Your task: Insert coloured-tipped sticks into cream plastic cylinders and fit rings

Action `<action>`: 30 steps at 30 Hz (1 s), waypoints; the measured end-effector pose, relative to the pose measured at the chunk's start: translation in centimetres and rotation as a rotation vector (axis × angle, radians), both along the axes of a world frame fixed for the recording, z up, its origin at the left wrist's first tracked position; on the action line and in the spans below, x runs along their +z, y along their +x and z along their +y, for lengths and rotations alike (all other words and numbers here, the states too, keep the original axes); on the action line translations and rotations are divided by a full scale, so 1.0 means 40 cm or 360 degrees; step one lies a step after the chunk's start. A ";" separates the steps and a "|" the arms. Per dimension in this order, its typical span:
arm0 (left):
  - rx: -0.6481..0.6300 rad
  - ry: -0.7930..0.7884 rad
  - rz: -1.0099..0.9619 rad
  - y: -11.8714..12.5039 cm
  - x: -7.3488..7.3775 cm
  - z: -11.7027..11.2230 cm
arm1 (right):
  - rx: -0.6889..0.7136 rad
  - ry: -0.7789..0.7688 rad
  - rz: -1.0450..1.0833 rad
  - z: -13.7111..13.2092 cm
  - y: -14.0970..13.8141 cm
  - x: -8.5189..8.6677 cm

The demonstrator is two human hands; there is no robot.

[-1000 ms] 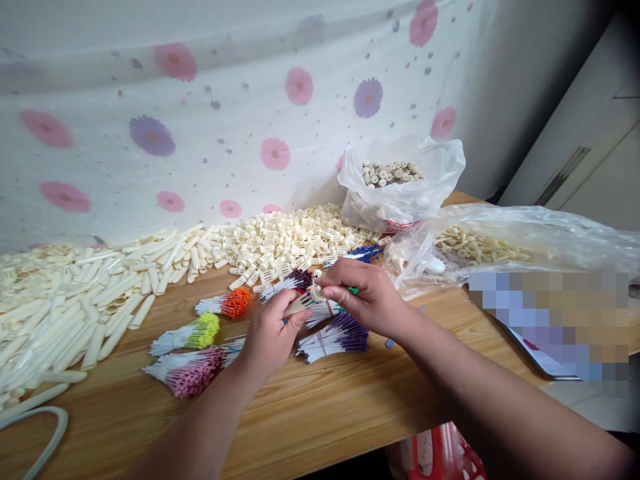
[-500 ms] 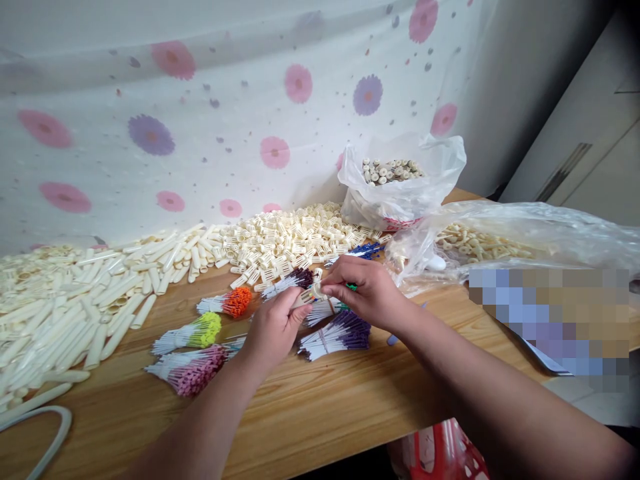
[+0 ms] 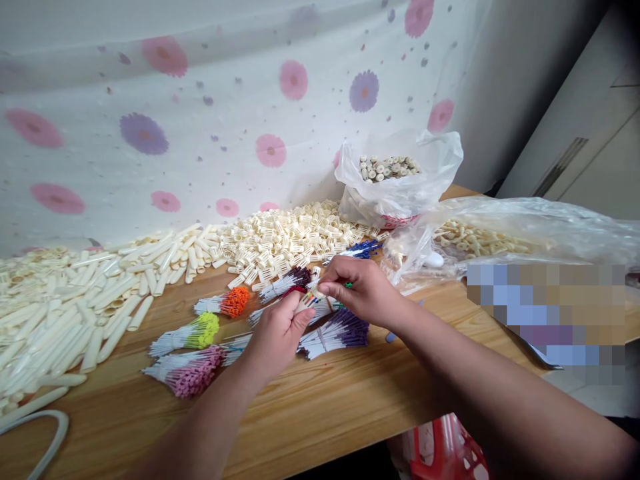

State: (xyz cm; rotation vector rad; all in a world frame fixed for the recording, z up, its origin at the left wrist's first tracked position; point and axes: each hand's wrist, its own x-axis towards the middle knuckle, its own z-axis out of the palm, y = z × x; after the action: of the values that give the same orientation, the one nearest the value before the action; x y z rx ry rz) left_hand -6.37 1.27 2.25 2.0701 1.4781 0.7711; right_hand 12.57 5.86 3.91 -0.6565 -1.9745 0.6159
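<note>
the left hand [image 3: 273,331] holds a cream slotted plastic tube [image 3: 307,301] whose end the right hand [image 3: 366,292] pinches, apparently mid-fitting, so the next move calls for steady alignment.

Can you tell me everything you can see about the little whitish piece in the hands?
The whitish piece is small, looks like plastic, and has tiny coloured bits showing along its side, too small to count. It is held up at a slant over the wooden table, its upper end towards the right. The left hand grips its lower part, hiding that end. The right hand pinches at the upper end, so its full shape can't be seen.
</note>
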 end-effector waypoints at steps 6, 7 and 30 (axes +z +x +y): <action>-0.0204 -0.0666 -0.0716 0.016 -0.008 -0.004 | -0.0196 -0.0323 0.0217 0.007 0.000 0.002; -0.0202 -0.0709 -0.0780 0.017 -0.009 -0.005 | -0.0142 -0.0405 0.0241 0.009 0.002 0.003; -0.0186 -0.1010 -0.1457 0.022 -0.001 -0.014 | 0.0034 0.0194 0.0151 0.018 0.011 -0.014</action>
State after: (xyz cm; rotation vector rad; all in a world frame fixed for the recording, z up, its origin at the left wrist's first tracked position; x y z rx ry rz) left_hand -5.49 0.73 2.19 1.0686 0.8897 0.8782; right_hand 13.00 6.57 3.34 -0.5230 -1.9158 0.5251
